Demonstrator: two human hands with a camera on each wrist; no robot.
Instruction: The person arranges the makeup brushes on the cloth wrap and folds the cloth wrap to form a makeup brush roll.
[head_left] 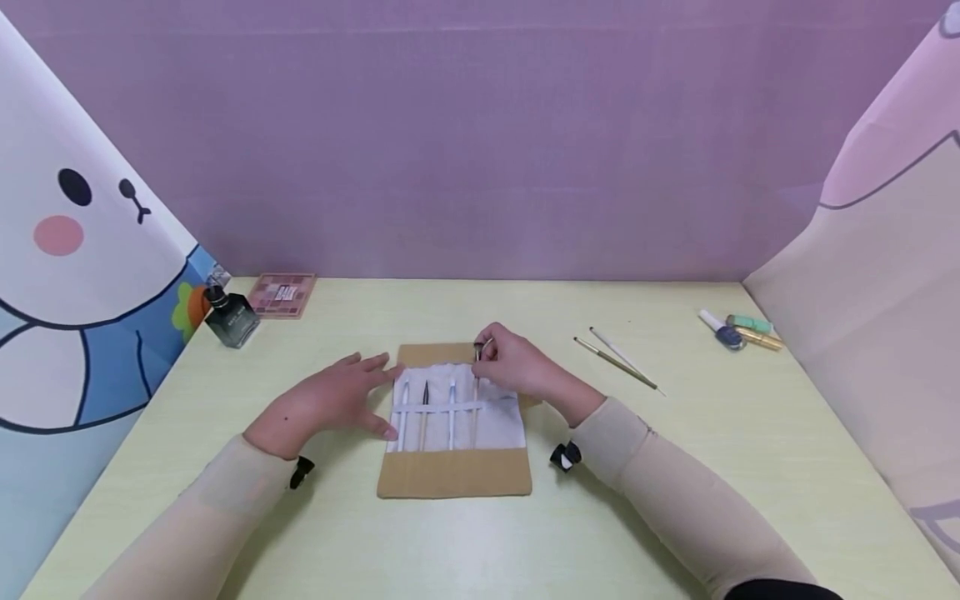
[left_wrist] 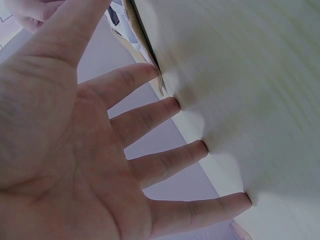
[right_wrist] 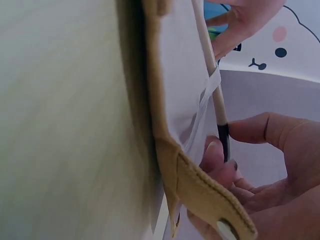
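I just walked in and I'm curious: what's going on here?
A person's right hand pinches a slim brush-like tool, which runs under the elastic strap of an open tan case. The left hand is spread at the case's left edge. Three similar tools sit under the strap, and two more tools lie on the table to the right.

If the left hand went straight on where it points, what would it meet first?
Likely the tan case: the left hand has its index finger at the case's left edge, though contact is hard to judge.
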